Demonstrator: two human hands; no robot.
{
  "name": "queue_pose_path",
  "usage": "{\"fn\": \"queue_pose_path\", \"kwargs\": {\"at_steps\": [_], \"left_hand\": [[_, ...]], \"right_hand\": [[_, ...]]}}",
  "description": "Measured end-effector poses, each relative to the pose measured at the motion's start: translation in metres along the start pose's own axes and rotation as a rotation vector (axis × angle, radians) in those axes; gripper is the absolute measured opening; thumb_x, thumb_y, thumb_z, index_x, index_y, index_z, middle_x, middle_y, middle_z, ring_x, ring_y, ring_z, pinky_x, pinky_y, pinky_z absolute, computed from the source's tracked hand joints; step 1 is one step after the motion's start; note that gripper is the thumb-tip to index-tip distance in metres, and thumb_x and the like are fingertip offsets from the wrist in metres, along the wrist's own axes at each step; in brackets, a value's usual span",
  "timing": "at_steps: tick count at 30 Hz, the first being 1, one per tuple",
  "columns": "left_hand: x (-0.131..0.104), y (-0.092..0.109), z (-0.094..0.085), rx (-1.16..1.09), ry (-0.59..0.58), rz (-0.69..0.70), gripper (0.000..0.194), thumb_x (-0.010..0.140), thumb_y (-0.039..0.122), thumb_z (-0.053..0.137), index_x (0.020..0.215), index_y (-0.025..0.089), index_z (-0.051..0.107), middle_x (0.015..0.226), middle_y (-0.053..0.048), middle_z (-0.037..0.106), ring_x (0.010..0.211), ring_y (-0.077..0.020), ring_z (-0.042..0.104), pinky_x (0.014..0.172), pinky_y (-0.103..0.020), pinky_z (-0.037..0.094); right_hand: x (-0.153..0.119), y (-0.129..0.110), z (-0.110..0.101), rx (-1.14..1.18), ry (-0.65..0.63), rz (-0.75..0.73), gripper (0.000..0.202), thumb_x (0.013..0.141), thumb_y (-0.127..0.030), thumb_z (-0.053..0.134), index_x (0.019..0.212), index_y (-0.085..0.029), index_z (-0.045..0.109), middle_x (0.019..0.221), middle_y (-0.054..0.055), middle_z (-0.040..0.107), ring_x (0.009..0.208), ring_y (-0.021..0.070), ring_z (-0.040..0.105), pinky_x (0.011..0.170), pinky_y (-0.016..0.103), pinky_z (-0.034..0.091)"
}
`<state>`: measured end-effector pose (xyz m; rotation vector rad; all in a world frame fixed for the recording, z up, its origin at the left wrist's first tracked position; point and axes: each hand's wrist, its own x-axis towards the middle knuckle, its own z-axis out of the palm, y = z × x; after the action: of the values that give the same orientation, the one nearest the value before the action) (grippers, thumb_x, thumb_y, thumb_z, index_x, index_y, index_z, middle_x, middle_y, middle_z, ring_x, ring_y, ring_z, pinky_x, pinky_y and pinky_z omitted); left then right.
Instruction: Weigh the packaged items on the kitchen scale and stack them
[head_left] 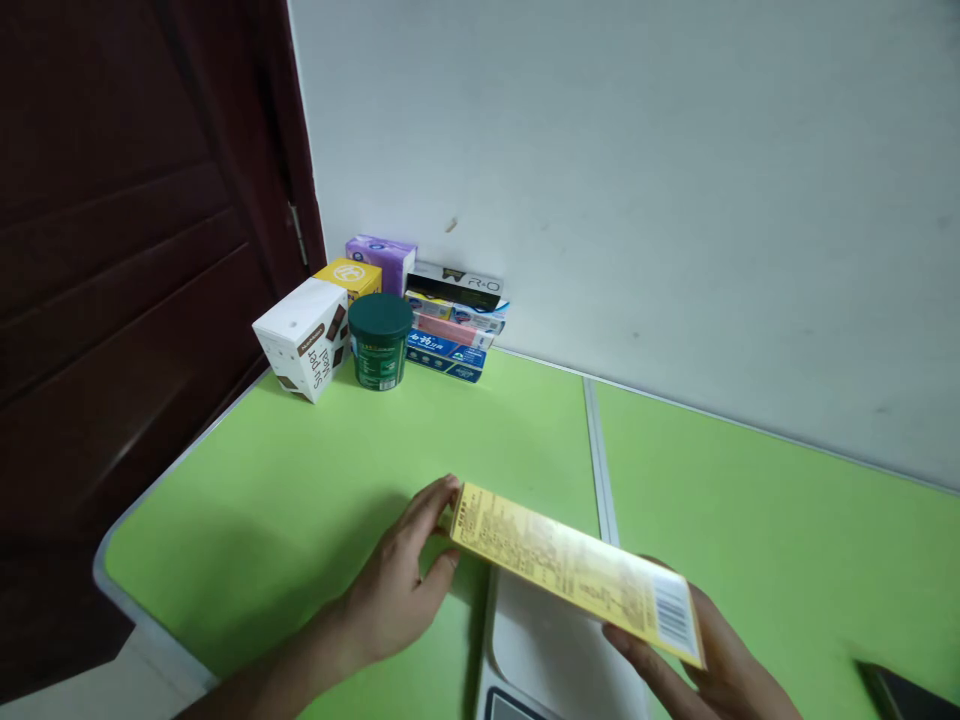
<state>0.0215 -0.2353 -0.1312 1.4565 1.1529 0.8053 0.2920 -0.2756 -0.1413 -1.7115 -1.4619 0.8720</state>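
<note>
At the far left corner of the green table (315,480) a white carton (304,338), a yellow box (349,277), a purple box (381,257), a dark green tub (380,340) and a stack of flat boxes (455,322) crowd together. Nearer, the left hand (397,580) pinches one end of a long yellow box (577,570) with fingertips only, held level above a white scale (559,650). The right hand (712,665) cups the barcode end from below. With so light a grip on the left, the box could slip or tip and strike the scale's platform, or land overhanging its edge
</note>
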Motion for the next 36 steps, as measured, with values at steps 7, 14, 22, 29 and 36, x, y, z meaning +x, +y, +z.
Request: {"fn": "queue_pose_path", "kwargs": {"at_steps": [7, 14, 22, 29, 36], "left_hand": [[0.018, -0.029, -0.036, -0.087, 0.137, -0.055, 0.058, 0.083, 0.017, 0.046, 0.139, 0.026, 0.035, 0.148, -0.006, 0.034, 0.131, -0.0221, 0.039, 0.106, -0.04, 0.037], [0.021, -0.051, -0.056, -0.097, 0.176, -0.079, 0.055, 0.081, 0.015, 0.043, 0.136, 0.022, 0.04, 0.148, -0.009, 0.035, 0.134, -0.0218, 0.034, 0.106, -0.041, 0.036], [0.124, -0.028, -0.057, -0.01, 0.1, 0.108, 0.06, 0.077, 0.01, 0.045, 0.136, 0.02, 0.041, 0.148, -0.008, 0.035, 0.136, -0.0202, 0.031, 0.107, -0.039, 0.035], [0.141, -0.053, -0.051, -0.125, 0.152, -0.025, 0.059, 0.074, 0.01, 0.046, 0.132, 0.017, 0.045, 0.144, -0.011, 0.04, 0.133, -0.0225, 0.036, 0.105, -0.04, 0.035], [0.105, -0.074, -0.083, -0.169, 0.291, -0.12, 0.055, 0.07, 0.017, 0.052, 0.125, 0.017, 0.053, 0.14, -0.013, 0.046, 0.129, -0.0238, 0.041, 0.106, -0.041, 0.033]], "right_hand": [[0.091, -0.046, 0.039, 0.242, -0.006, -0.048, 0.057, 0.071, -0.047, 0.067, 0.122, -0.026, 0.052, 0.126, 0.01, 0.06, 0.107, 0.0278, 0.061, 0.086, 0.04, 0.055], [0.198, -0.065, 0.065, 0.192, 0.158, -0.182, 0.054, 0.068, -0.04, 0.062, 0.117, -0.018, 0.052, 0.125, 0.015, 0.058, 0.114, 0.0321, 0.054, 0.087, 0.048, 0.05], [0.277, -0.094, 0.112, 0.227, 0.073, -0.225, 0.051, 0.072, -0.025, 0.055, 0.121, -0.019, 0.046, 0.123, 0.012, 0.06, 0.111, 0.0281, 0.056, 0.09, 0.048, 0.048], [0.295, -0.1, 0.142, 0.23, -0.036, -0.242, 0.051, 0.075, -0.013, 0.05, 0.126, -0.022, 0.046, 0.124, 0.008, 0.06, 0.109, 0.0239, 0.059, 0.091, 0.043, 0.05], [0.268, -0.083, 0.138, 0.238, -0.052, -0.168, 0.05, 0.078, -0.019, 0.049, 0.127, -0.015, 0.045, 0.132, 0.015, 0.051, 0.124, 0.0268, 0.047, 0.1, 0.044, 0.043]]}}
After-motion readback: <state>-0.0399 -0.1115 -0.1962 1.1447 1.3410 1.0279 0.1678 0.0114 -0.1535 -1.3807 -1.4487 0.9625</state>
